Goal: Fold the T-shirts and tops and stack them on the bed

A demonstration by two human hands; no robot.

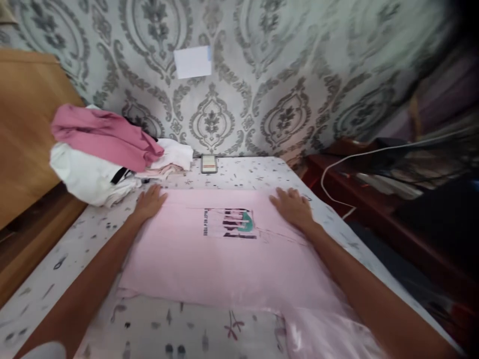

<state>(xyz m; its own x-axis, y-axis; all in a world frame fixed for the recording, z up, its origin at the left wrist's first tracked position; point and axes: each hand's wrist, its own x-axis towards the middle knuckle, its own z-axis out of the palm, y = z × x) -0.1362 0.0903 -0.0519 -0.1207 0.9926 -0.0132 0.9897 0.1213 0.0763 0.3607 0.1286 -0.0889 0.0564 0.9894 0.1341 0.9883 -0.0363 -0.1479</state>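
A pale pink T-shirt [224,269] lies spread sideways on a white patterned cloth [209,334]. Its chest carries a dark, white and green print with small lettering. A part like a sleeve hangs toward me at the lower right. My left hand [150,203] rests on the shirt's far left corner, fingers stretched out and pointing away. On the far right part of the shirt lies my right hand [294,207], palm down with its fingers apart. Neither hand visibly pinches the fabric.
Heaped clothes, including a dark pink garment [108,134] and a white one [82,174], sit at the back left by a wooden panel [30,134]. A small framed rectangular object [208,163] lies near the wall. A white cable [329,169] hangs at the right over dark red furniture [359,219].
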